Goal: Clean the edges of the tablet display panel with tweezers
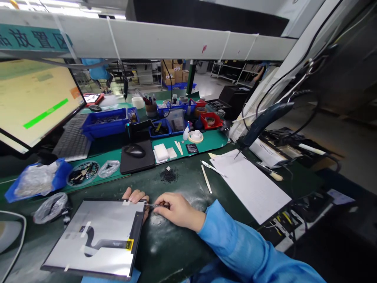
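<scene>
Tweezers, thin and metallic, are pinched in the right hand at the flat grey panel's top corner. Left hand fingers are pressed on that edge.

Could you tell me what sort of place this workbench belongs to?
Probably an electronics assembly or repair line. The right hand works tweezers at the edge of an opened tablet panel, which the left hand steadies. Blue parts bins and a hanging electric screwdriver stand nearby.
</scene>
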`<state>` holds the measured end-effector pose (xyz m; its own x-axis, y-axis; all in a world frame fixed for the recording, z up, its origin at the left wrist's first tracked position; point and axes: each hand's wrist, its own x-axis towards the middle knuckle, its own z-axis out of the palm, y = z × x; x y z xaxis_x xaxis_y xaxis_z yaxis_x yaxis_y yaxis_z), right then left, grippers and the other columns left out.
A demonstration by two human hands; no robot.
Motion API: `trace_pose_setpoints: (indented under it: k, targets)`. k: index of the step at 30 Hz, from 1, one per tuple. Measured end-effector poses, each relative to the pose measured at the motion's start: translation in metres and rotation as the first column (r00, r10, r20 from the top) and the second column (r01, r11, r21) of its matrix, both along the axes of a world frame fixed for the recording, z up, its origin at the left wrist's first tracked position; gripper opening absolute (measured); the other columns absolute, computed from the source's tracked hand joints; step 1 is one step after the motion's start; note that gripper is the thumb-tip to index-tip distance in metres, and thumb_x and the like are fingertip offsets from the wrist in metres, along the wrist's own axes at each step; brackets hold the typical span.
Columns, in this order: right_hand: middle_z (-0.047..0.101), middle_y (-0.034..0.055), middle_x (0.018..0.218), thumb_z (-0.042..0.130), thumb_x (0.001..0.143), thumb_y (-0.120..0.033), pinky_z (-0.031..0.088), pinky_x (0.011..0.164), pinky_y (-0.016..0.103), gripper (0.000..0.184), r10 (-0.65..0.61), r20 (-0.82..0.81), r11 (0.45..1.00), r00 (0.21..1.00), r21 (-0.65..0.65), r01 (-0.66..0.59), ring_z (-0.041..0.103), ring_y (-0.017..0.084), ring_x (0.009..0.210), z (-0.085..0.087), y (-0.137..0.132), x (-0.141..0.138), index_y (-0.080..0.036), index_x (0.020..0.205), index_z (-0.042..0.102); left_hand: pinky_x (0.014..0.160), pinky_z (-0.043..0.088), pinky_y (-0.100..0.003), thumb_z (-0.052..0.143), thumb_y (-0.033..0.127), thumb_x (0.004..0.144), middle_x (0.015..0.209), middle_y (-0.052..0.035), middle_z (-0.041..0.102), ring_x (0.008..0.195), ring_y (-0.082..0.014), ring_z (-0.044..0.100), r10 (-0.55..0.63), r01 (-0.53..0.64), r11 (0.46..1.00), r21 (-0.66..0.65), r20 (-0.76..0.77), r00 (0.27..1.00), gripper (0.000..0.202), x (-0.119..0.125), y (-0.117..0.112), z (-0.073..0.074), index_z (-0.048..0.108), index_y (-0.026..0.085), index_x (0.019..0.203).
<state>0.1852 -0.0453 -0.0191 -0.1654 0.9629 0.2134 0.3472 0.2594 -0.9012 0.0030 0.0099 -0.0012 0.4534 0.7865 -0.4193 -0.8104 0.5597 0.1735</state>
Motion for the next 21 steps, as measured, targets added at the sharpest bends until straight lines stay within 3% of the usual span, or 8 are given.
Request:
trace_pose_setpoints:
  k: [4,9,14,19,21]
  targets:
    - [0.077,0.0027,0.091,0.066,0.099,-0.030,0.051,0.081,0.027,0.016,0.031,0.080,0.997,0.996,0.072,-0.037,0.070,0.017,0.085,0.001,0.001,0.002,-0.023,0.099,0.080,0.045,0.032,-0.019,0.028,0.034,0.110,0.050,0.0022,0.040,0.047,-0.0099,0.038,0.023,-0.022,0.999,0.028,-0.059,0.998,0.046,0.002,0.000,0.000,0.022,0.020,0.066]
    - [0.076,0.0005,0.086,0.080,0.087,-0.030,0.052,0.069,0.024,0.017,-0.010,-0.025,0.998,1.000,-0.068,0.008,0.068,0.015,0.074,0.000,-0.002,0.000,-0.022,0.101,0.077,0.045,0.036,-0.020,0.027,0.034,0.110,0.051,0.0020,0.041,0.047,-0.0100,0.039,0.006,-0.006,1.000,-0.004,-0.030,1.000,0.047,0.002,0.000,-0.002,0.022,0.020,0.066]
    - [0.077,0.0030,0.091,0.067,0.097,-0.029,0.051,0.080,0.028,0.014,0.026,0.077,0.997,0.997,0.066,-0.032,0.069,0.017,0.084,0.002,-0.001,0.002,-0.023,0.098,0.080,0.043,0.032,-0.018,0.030,0.036,0.109,0.048,0.0030,0.041,0.045,-0.0096,0.037,0.077,-0.077,0.997,0.000,-0.019,0.997,0.046,0.004,0.000,-0.006,0.024,0.020,0.066]
    - [0.076,0.0015,0.087,0.076,0.088,-0.032,0.053,0.069,0.025,0.017,0.005,-0.037,0.996,0.999,-0.088,-0.008,0.070,0.016,0.076,0.000,0.001,0.000,-0.021,0.102,0.077,0.043,0.031,-0.017,0.025,0.039,0.111,0.047,0.0029,0.040,0.043,-0.0089,0.037,0.077,-0.076,0.997,-0.029,0.038,0.996,0.050,0.009,0.001,-0.003,0.024,0.020,0.065]
    - [0.077,0.0025,0.086,0.074,0.089,-0.034,0.055,0.070,0.027,0.015,0.016,-0.015,0.997,1.000,-0.070,-0.017,0.071,0.018,0.077,0.002,-0.002,-0.001,-0.021,0.097,0.076,0.046,0.034,-0.016,0.024,0.041,0.111,0.048,0.0034,0.038,0.044,-0.0078,0.037,0.104,-0.102,0.995,-0.017,0.127,0.986,0.052,0.010,-0.005,0.004,0.025,0.019,0.064]
